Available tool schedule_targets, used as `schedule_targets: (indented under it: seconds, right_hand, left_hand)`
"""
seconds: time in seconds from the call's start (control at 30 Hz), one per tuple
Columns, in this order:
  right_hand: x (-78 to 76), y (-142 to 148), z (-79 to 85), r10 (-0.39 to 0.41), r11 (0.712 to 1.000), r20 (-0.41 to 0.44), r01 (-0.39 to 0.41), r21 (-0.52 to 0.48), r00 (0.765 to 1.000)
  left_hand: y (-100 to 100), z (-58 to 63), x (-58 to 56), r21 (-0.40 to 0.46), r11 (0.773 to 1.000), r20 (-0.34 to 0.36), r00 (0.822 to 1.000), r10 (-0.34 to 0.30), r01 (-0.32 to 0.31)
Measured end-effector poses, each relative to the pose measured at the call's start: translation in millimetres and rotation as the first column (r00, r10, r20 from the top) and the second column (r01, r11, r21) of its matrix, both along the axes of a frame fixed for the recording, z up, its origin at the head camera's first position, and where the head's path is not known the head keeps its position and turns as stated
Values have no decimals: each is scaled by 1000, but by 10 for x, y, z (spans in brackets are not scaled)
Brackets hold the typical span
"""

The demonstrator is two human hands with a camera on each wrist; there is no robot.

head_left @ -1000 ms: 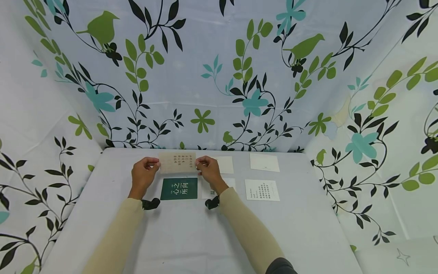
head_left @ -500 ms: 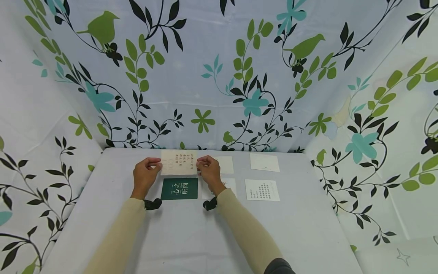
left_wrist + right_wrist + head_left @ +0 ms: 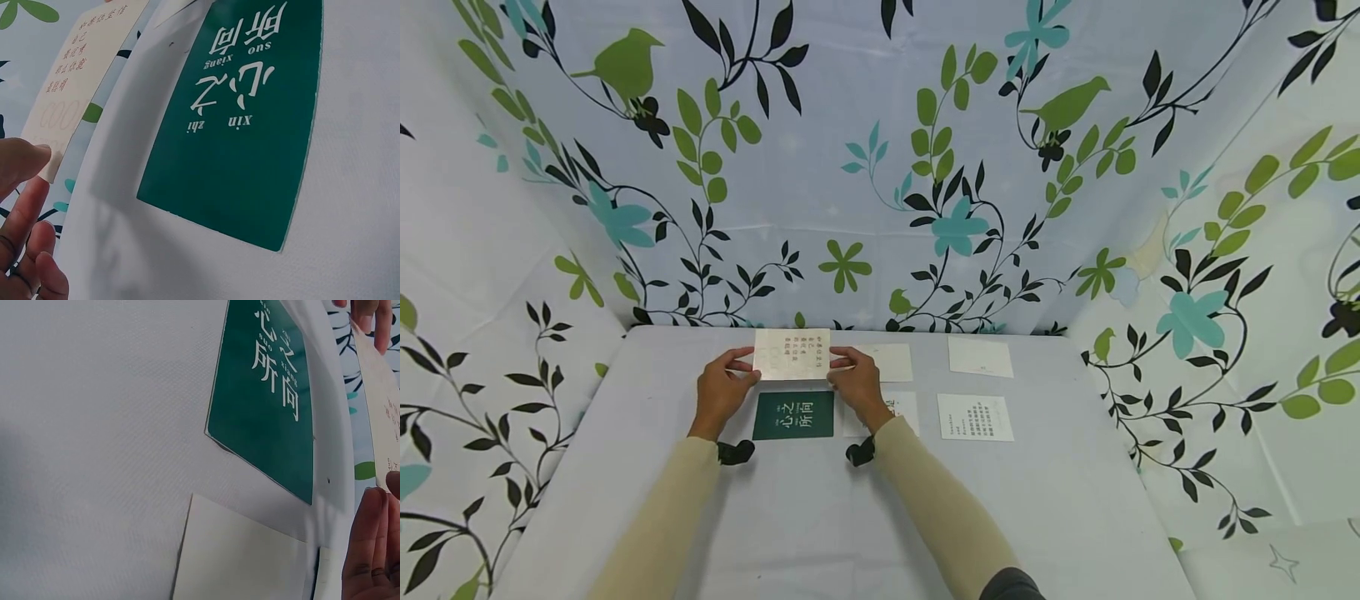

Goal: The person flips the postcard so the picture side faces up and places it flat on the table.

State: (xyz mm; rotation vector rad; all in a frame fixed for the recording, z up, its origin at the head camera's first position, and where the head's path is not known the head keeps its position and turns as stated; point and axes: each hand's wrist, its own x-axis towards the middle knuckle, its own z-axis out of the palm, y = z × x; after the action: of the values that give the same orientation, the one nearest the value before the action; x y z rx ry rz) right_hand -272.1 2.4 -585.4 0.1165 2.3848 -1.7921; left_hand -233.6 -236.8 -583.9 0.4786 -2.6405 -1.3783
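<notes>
A cream card (image 3: 792, 354) printed with columns of characters is held up between both hands near the table's far edge. My left hand (image 3: 722, 390) pinches its left end between thumb and fingers, as the left wrist view shows with the thumb on the printed face. The right hand (image 3: 859, 387) pinches the opposite end; in the right wrist view its fingers (image 3: 369, 531) lie behind the card. Just nearer than the held card, a dark green card (image 3: 793, 415) with large white characters lies flat on the table.
A white card (image 3: 895, 408) lies partly hidden under the right hand, with a cream card (image 3: 893, 363) behind it. Farther right lie a blank-looking card (image 3: 980, 356) and a card with printed columns (image 3: 976, 417). Patterned cloth (image 3: 880, 167) hangs behind the white table (image 3: 820, 525).
Both hands have tilted the cream card more upright, so its printed face shows taller and brighter. The hands have shifted slightly to the right. The cards on the table stay put.
</notes>
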Motion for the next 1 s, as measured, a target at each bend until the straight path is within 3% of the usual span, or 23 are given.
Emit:
schedule_targets:
  seconds: [0.53, 1.0]
  right_hand:
    - [19, 8, -110, 65, 994, -65, -59, 97, 996]
    - [39, 35, -117, 100, 980, -46, -91, 176, 994]
  left_hand:
    - [28, -45, 25, -105, 994, -20, 999, -34, 32]
    - [36, -109, 51, -138, 988, -18, 998, -66, 63]
